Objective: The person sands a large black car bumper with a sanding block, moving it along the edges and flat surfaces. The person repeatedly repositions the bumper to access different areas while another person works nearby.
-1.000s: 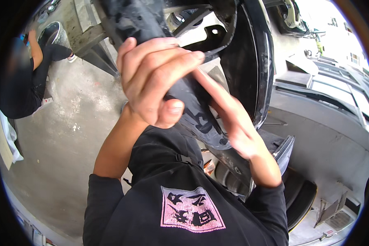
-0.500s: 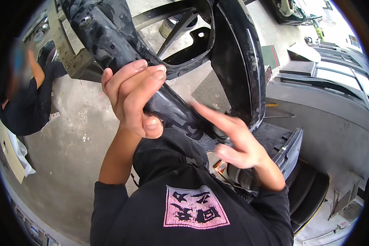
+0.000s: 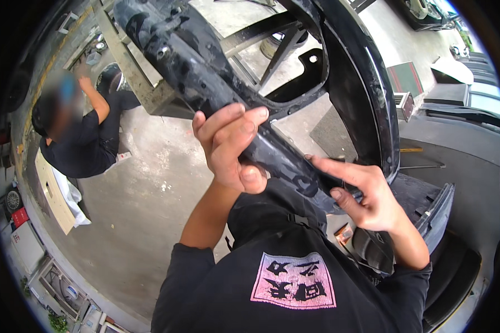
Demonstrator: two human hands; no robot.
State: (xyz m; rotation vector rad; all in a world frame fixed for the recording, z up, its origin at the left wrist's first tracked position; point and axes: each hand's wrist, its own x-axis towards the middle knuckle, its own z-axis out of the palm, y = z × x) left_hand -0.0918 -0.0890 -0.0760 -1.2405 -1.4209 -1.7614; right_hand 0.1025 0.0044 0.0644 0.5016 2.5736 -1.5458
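A scuffed, glossy black car bumper (image 3: 205, 83) slants across the upper middle of the view. Curled fingers of my left hand (image 3: 228, 147) lie over its narrow tubular stretch, with the thumb bent on the near side; this hand is closed on it. Further down, at the bumper's near right end, is my right hand (image 3: 369, 194). Its index finger is stretched out along the bumper's edge, and the thumb points to the surface, apart from the finger. The other right fingers are curled and partly hidden.
A metal frame (image 3: 153, 94) stands beneath the bumper. On the left, a person (image 3: 89, 133) in dark clothes sits low beside a pale board (image 3: 53, 191). Right of me are a dark plastic panel (image 3: 428, 200) and black curved parts (image 3: 455, 272). A bucket (image 3: 272, 47) stands beyond the bumper.
The view has swung, so everything sits further right and lower. My right hand, smeared by motion before, is now steadier at the bumper's end. My left hand keeps its hold.
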